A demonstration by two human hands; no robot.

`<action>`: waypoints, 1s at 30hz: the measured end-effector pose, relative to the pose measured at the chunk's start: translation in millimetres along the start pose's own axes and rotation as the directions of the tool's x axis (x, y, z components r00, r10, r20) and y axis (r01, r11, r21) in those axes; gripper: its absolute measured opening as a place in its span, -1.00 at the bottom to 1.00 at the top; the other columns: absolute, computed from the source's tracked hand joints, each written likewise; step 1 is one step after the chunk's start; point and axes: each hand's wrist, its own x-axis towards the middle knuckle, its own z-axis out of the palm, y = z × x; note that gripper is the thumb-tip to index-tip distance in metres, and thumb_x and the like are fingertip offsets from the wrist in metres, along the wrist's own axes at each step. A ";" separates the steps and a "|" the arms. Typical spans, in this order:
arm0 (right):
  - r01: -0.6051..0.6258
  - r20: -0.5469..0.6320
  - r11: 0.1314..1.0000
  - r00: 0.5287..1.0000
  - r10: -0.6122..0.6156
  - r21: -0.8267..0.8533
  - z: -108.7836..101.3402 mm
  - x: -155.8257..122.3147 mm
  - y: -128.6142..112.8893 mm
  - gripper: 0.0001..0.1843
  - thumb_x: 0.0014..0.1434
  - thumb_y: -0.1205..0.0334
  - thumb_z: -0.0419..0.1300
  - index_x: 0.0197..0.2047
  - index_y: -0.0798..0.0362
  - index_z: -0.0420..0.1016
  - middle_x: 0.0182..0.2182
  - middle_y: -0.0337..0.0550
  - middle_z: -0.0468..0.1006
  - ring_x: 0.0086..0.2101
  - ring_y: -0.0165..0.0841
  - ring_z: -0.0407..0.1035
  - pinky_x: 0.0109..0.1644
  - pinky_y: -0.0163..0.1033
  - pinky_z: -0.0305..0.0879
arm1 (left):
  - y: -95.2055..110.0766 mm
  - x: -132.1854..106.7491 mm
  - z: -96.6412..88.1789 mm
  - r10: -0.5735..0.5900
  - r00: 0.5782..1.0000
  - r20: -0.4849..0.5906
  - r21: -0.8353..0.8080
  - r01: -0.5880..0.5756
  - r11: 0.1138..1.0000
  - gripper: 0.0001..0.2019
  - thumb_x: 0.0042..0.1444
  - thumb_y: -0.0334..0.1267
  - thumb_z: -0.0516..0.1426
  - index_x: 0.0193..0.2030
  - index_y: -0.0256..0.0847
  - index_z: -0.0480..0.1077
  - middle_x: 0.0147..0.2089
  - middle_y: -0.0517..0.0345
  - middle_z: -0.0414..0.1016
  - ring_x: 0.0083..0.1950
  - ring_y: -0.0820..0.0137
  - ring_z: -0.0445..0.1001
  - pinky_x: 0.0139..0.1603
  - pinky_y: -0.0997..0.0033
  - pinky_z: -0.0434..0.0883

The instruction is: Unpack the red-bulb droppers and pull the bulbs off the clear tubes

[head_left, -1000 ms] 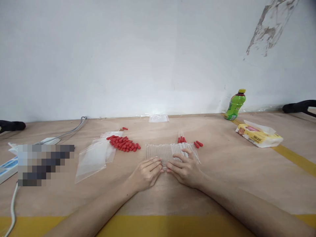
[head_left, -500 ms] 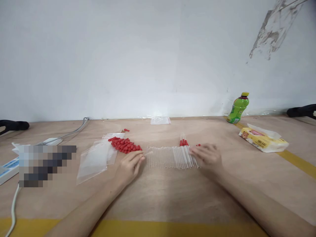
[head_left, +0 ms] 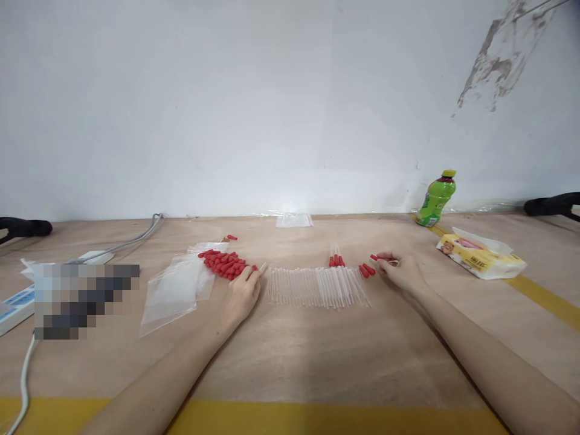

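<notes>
My right hand (head_left: 399, 270) is closed, with a red rubber bulb (head_left: 374, 258) pinched at its fingertips. Just left of it lie two red bulbs (head_left: 364, 272) on the table. My left hand (head_left: 243, 297) has its fingers bent together at the right edge of a pile of red rubber bulbs (head_left: 222, 263). A pale tip shows at its fingers; what they grip is unclear. Between the hands, a row of thin clear glass tubes (head_left: 312, 287) lies side by side. Behind the row, several droppers (head_left: 336, 261) lie with red bulbs toward me and clear stems pointing away.
Clear plastic bags (head_left: 170, 293) lie left of the pile, near a power strip (head_left: 18, 309) and cable. One red bulb (head_left: 232, 237) lies apart. A small bag (head_left: 293, 221) is by the wall. A green bottle (head_left: 436, 199) and a tissue pack (head_left: 483, 257) stand at right.
My right hand has moved right, away from the tubes, and a red bulb now shows in its fingers. Two loose bulbs are uncovered. My left hand has shifted slightly up against the pile.
</notes>
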 end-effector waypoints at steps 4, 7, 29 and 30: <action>0.040 0.002 0.999 0.999 -0.040 0.023 2.7 0.7 -1.9 -0.65 -0.11 0.07 0.19 -0.31 0.16 0.41 -0.48 -0.11 0.48 -0.55 -0.45 0.31 -0.50 -0.35 0.23 | 3.4 1.3 1.3 0.012 0.996 0.085 -0.029 -0.009 1.000 -0.79 0.08 -0.42 -0.07 -0.42 -0.27 0.38 -0.46 0.10 0.34 -0.49 0.44 0.34 -0.53 0.51 0.27; 0.061 0.002 0.998 0.998 -0.061 0.027 3.6 -0.7 -4.3 -0.62 -0.12 0.01 0.20 -0.33 0.15 0.40 -0.50 -0.13 0.46 -0.57 -0.47 0.27 -0.52 -0.36 0.19 | 6.9 0.8 -0.2 -0.043 0.992 0.119 -0.129 0.058 0.990 -0.81 0.08 -0.39 -0.03 -0.42 -0.28 0.39 -0.45 0.10 0.37 -0.47 0.44 0.37 -0.47 0.49 0.31; 0.036 0.156 0.880 0.987 0.044 -0.474 23.5 8.5 -66.8 -0.82 -0.15 0.09 0.17 -0.51 -0.01 0.52 -0.60 -0.21 0.49 -0.48 -0.34 0.37 -0.44 -0.33 0.12 | 9.0 -2.1 -20.3 -0.074 0.996 0.052 -0.227 0.084 0.970 -0.82 0.12 -0.24 0.02 -0.28 -0.21 0.42 -0.45 0.15 0.43 -0.40 0.41 0.40 -0.40 0.44 0.32; 0.023 0.180 0.868 0.981 0.077 -0.495 30.2 10.6 -71.9 -0.83 -0.17 0.10 0.18 -0.56 0.00 0.51 -0.66 -0.21 0.47 -0.51 -0.34 0.37 -0.44 -0.31 0.12 | 8.9 -1.7 -20.8 -0.067 0.997 0.049 -0.214 0.076 0.974 -0.83 0.11 -0.24 0.03 -0.29 -0.21 0.43 -0.45 0.16 0.44 -0.41 0.41 0.40 -0.39 0.43 0.31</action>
